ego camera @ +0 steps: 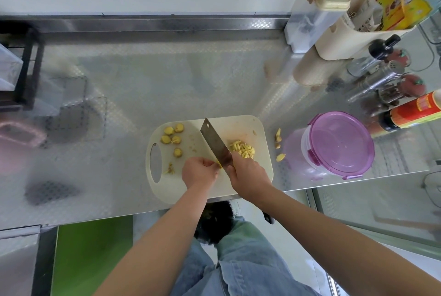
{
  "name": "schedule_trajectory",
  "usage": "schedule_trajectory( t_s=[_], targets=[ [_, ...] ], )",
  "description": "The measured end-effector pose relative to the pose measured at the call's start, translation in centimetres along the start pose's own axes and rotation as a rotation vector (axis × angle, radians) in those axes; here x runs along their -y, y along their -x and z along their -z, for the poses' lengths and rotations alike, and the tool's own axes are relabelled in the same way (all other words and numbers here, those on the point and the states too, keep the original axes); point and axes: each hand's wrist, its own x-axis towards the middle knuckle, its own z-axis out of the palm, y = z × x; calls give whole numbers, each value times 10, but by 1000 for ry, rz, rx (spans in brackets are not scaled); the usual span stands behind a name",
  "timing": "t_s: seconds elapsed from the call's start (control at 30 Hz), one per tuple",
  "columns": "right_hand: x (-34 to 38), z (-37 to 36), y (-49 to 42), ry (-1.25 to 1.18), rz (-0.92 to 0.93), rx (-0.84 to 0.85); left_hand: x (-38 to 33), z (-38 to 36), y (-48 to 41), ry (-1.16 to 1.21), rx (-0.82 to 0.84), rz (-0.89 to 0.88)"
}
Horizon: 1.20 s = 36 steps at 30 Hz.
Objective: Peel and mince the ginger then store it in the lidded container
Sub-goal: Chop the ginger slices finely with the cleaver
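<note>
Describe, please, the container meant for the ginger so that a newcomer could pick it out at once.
On the steel counter, find the white cutting board near the front edge. Just right of it, past a few ginger scraps, stands a round clear tub. Its translucent purple clip-on lid sets it apart from the bottles and shakers behind it.
</note>
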Motion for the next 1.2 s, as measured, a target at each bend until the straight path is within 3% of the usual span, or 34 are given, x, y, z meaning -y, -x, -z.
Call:
schedule_trajectory(
  t_s=[0.53,1.2],
  targets=[
    [1,-9,-2,-32,25,-93,1,0,1,12,-14,-4],
    [9,-16,-5,28,-35,-6,-3,2,2,-31,-3,-14]
  ],
)
